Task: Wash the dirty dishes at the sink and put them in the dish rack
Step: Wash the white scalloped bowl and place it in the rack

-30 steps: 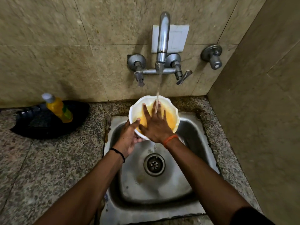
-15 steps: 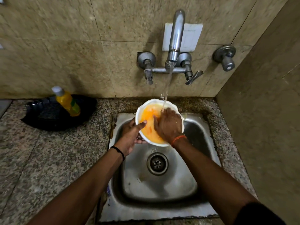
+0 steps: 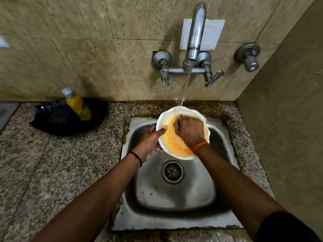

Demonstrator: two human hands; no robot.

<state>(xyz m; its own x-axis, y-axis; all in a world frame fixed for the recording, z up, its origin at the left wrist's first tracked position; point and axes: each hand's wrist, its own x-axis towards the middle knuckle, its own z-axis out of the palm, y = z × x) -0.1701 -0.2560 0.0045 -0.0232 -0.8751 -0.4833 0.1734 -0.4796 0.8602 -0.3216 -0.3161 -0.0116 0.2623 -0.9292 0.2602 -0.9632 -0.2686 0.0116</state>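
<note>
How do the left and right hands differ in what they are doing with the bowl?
The left hand grips the white bowl at its left rim, thumb hooked over the edge; the right hand is inside it, on the orange residue. The tap stream falls by the right hand, not the left. Both are over the sink.

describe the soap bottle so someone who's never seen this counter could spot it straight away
Start at the steel sink and look left along the speckled stone counter to the tiled back wall. A black ridged tray sits there, and the soap bottle stands in it. It is the only bottle in view: yellow-orange liquid, a pale grey cap and a green patch on its label.
</note>
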